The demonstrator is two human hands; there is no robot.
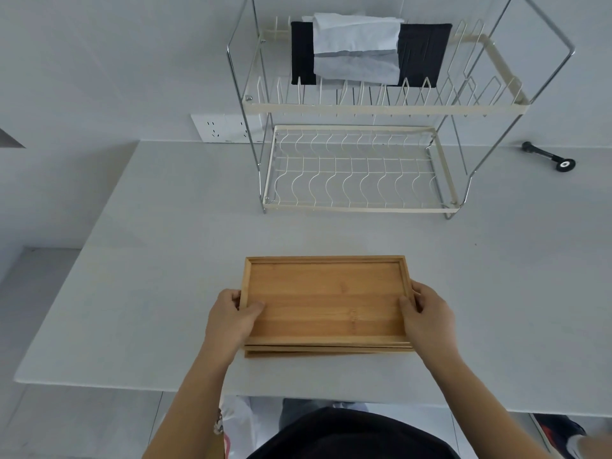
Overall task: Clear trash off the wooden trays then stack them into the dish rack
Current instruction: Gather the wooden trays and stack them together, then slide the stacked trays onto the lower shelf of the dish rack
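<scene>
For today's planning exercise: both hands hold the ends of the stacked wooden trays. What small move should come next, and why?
Probably lift the wooden trays toward the dish rack. The top tray looks clear of trash, the left hand and right hand grip its ends, and the lower shelf is empty.

Both hands (231,318) (427,313) clamped (thumbs uppermost)

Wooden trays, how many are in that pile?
At least 2: the top tray held by both hands, another tray peeking out beneath. More may hide between.

Lower rack tier (357,173) seemingly unobstructed
</scene>
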